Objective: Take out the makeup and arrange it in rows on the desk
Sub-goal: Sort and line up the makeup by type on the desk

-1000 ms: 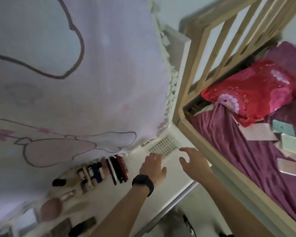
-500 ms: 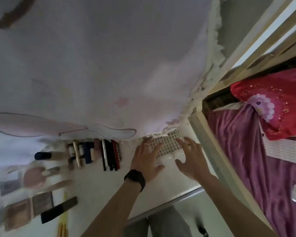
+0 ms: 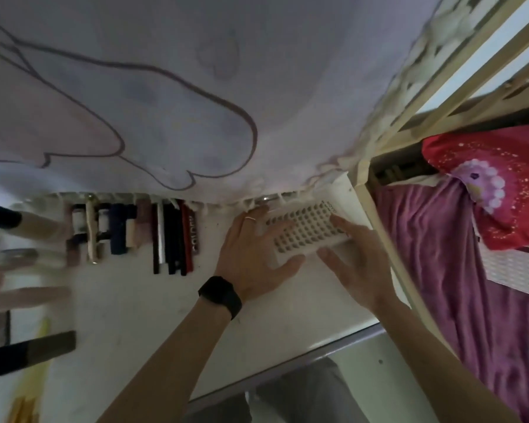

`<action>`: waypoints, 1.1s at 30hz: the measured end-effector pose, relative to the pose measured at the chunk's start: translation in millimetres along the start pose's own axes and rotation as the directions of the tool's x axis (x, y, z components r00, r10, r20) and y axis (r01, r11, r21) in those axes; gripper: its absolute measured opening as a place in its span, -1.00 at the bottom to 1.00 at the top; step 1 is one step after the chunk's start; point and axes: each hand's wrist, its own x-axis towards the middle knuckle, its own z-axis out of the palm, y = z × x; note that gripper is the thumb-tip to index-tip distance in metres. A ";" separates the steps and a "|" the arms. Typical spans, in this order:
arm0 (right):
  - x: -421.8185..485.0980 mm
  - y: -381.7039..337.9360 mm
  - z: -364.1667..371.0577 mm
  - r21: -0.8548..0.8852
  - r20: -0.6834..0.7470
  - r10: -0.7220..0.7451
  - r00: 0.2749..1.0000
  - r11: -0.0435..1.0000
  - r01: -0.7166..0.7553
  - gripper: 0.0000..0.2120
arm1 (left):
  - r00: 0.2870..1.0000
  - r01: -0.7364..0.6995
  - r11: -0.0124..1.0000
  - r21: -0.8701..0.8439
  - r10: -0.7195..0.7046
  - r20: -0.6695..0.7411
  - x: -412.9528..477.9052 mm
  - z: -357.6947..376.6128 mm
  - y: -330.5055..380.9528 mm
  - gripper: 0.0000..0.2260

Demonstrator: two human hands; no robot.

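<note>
Pressing left hand (image 3: 251, 254) and right hand (image 3: 359, 265), fingers flat, on our dotted case (image 3: 306, 232) at one o'clock; pencil row (image 3: 173, 236) laid, probably nearly done.

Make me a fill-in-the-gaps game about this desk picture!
1. The wristband by the left hand is coloured ___.
2. The white dotted box has ___ hands touching it.
3. The pillow on the bed is mostly ___.
4. The row of makeup sticks lies on the ___ side of the left hand.
Missing words: black; two; red; left.
</note>
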 end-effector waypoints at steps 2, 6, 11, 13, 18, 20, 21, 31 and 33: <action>-1.5 -3.3 5.3 0.109 -0.047 0.027 0.999 0.994 -0.022 -0.47 | 0.994 0.020 0.994 -0.110 -0.032 -0.106 -3.7 6.8 4.7 -0.37; -4.5 -10.8 10.8 0.465 -0.021 0.170 0.985 0.874 -0.141 -0.24 | 0.980 0.026 0.980 -0.195 -0.064 -0.187 -2.3 10.4 6.2 -0.42; -16.0 -13.2 14.8 0.605 -0.006 0.099 0.995 0.793 -0.075 -0.32 | 0.989 0.093 0.939 -0.331 -0.125 -0.076 -2.6 12.5 13.4 -0.56; -29.8 -16.1 11.7 0.683 0.008 0.061 0.998 0.728 -0.050 -0.36 | 0.984 0.116 0.921 -0.373 -0.157 -0.082 -17.0 11.4 24.8 -0.55; -77.8 -33.6 -0.9 0.722 0.019 -0.037 0.999 0.692 0.012 -0.28 | 0.985 0.121 0.896 -0.426 -0.161 -0.057 -78.3 0.7 53.9 -0.48; -93.0 -42.4 -8.1 0.746 0.012 -0.059 0.998 0.665 0.030 -0.28 | 0.985 0.112 0.885 -0.451 -0.159 -0.068 -96.3 -3.5 59.7 -0.50; -101.1 -48.8 -12.1 0.764 0.012 -0.071 0.997 0.644 0.037 -0.28 | 0.984 0.104 0.878 -0.467 -0.160 -0.081 -105.6 -6.5 63.0 -0.51; -138.9 -83.7 -22.0 0.861 -0.011 -0.107 0.994 0.505 0.064 -0.36 | 0.969 0.047 0.865 -0.499 -0.160 -0.186 -154.9 -32.0 82.1 -0.57; -139.4 -83.9 -21.0 0.868 0.054 -0.129 0.990 0.497 0.018 -0.37 | 0.976 0.031 0.868 -0.495 -0.133 -0.173 -160.2 -35.8 86.0 -0.58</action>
